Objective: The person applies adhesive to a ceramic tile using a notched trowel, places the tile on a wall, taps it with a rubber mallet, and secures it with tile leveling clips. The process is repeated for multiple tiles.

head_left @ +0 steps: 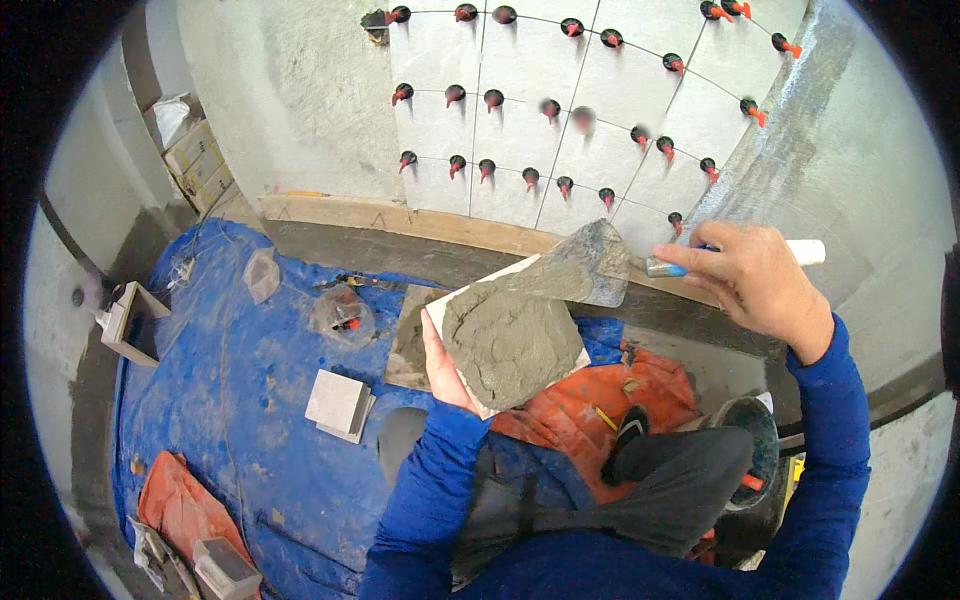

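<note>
My left hand holds a square white tile from beneath and along its left edge. Grey mortar is spread thickly over the tile, with pale corners showing. In my right hand is a trowel, its blue and white handle gripped between fingers and thumb. The trowel's blade, smeared with mortar, lies over the tile's upper right corner and touches the mortar. Part of the handle is hidden behind my fingers.
Ahead, wall tiles carry black and red levelling clips above a wooden batten. Loose tiles lie on a blue sheet. By my right knee stands a dark bucket. An orange cloth lies beneath my leg.
</note>
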The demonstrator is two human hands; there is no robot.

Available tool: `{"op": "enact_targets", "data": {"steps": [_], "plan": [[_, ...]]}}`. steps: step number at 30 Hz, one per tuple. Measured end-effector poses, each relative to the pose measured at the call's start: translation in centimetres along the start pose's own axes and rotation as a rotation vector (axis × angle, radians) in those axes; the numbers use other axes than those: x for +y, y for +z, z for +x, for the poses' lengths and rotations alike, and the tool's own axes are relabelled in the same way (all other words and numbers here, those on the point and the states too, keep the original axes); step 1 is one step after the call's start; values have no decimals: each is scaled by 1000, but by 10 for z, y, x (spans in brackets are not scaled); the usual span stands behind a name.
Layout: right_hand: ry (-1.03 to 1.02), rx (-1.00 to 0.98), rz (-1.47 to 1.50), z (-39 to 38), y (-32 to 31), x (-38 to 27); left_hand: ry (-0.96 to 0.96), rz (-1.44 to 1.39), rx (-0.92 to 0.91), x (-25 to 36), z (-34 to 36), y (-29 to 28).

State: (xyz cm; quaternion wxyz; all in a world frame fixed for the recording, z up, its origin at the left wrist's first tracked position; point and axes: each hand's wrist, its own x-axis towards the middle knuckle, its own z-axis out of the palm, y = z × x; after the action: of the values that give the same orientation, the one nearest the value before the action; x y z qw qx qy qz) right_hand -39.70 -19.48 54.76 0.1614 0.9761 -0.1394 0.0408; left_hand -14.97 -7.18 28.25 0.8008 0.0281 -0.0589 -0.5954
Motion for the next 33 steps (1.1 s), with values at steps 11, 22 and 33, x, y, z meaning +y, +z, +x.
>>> {"op": "enact_targets", "data": {"steps": [11,22,33], "plan": [[79,-365,634,-8,10,79,-412,-159,-84,-16,-20,-3],[166,-633,632,-32,18,93,-708,-379,-40,-38,-41,-5],[601,74,704,-123,67,56,-252,-75,-33,-10,-28,-13]]}}
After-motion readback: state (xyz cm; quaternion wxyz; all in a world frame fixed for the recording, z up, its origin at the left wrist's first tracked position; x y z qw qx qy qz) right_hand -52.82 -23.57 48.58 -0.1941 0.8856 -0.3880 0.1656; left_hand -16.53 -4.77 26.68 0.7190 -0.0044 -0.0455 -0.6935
